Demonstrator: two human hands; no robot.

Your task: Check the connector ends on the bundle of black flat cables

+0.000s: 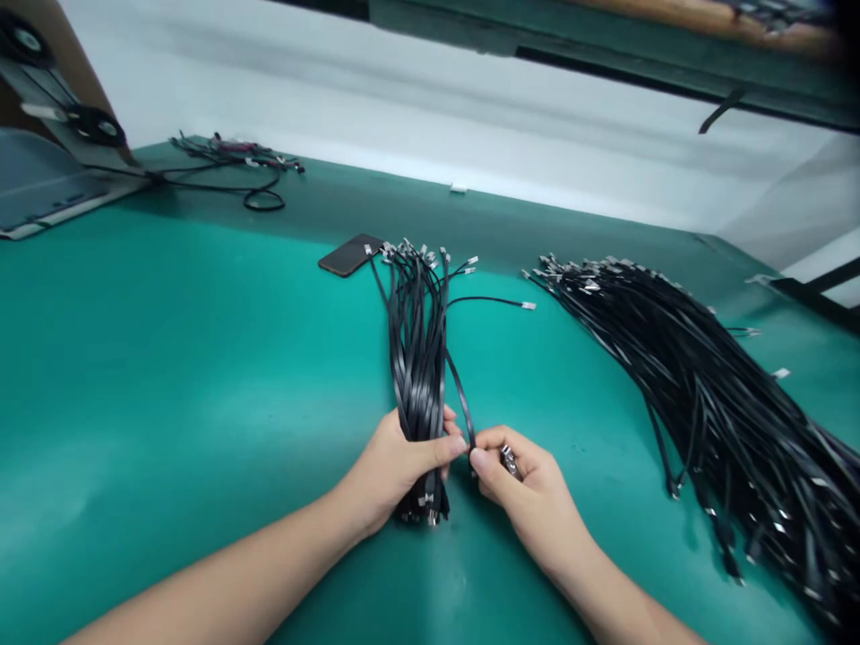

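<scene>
My left hand point(396, 461) is wrapped round a bundle of flat black cables point(420, 358) near its lower end. Metal connectors show at both ends of the bundle, the far ones fanned out. Just right of it, my right hand point(520, 475) pinches a single black cable point(460, 390) between thumb and forefinger, close to my left thumb. Small shiny metal pieces show within the curled fingers of my right hand; what they belong to is unclear.
A large pile of black cables point(699, 385) lies at the right on the green table point(202, 358). A dark phone point(348, 256) rests behind the bundle. Tangled thin cables point(235, 161) lie at the back left, near a machine point(54, 170). A shelf point(537, 45) overhangs the back.
</scene>
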